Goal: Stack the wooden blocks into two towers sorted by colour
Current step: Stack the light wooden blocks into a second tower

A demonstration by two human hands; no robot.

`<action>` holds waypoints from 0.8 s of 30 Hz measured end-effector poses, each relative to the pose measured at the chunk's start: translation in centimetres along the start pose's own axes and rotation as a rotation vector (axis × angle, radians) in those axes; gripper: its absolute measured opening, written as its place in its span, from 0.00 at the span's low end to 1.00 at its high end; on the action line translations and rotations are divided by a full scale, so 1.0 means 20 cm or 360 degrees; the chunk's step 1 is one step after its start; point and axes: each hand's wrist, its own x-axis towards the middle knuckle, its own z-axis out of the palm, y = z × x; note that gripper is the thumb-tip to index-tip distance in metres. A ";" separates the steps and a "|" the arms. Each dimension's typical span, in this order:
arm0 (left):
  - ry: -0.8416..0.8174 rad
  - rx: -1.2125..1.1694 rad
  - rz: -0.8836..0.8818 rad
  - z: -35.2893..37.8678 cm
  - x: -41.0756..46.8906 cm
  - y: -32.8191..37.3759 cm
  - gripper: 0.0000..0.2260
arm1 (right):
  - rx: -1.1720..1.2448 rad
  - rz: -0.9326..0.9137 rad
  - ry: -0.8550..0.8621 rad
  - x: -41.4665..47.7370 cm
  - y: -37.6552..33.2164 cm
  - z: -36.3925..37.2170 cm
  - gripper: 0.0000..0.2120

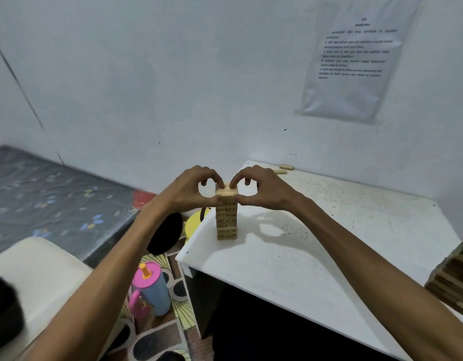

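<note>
From the head view, you are working on the pale tower point(226, 217), which is standing upright on the white table point(329, 230) close to its 9 o'clock edge. You are squaring up the top block point(226, 190): your left hand point(191, 190) is coming at it from 9 o'clock and your right hand point(261, 190) from 3 o'clock. Each hand is pinching an end of that block between thumb and curled forefinger. So the block is sitting directly between the two grips, and the rest of the tower is hanging free beneath them, untouched by your palms.

By my reading, this is the seating step of one layer, not a fresh pick. The next move is calling for a gentle, even letting go on both sides at once, since a lopsided release could be nudging the narrow column over.

The second tower point(454, 282), darker and striped, is showing only in part at 4 o'clock from the pale one, well apart from it at the frame's edge. Two loose blocks point(286, 167) are lying at 1 o'clock from the pale tower, near the wall, and they are likely your next pick.

Off the table, a cup with a pink lid point(149, 287) is standing at 7 o'clock, and a patterned mattress point(43, 199) is lying at 9 o'clock.
</note>
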 end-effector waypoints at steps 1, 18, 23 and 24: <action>0.0001 0.0008 0.0002 0.00 0.00 -0.01 0.14 | -0.0007 -0.0002 -0.0004 0.01 0.00 0.00 0.13; 0.0014 0.0002 -0.0003 0.03 0.00 -0.07 0.16 | -0.0084 0.0027 -0.0046 0.05 0.03 0.04 0.14; 0.0002 -0.0006 -0.0002 0.04 0.00 -0.07 0.16 | -0.0066 0.0047 -0.0056 0.04 0.04 0.05 0.14; 0.0003 -0.0010 -0.0004 0.04 0.00 -0.08 0.16 | -0.0063 0.0054 -0.0059 0.04 0.04 0.05 0.14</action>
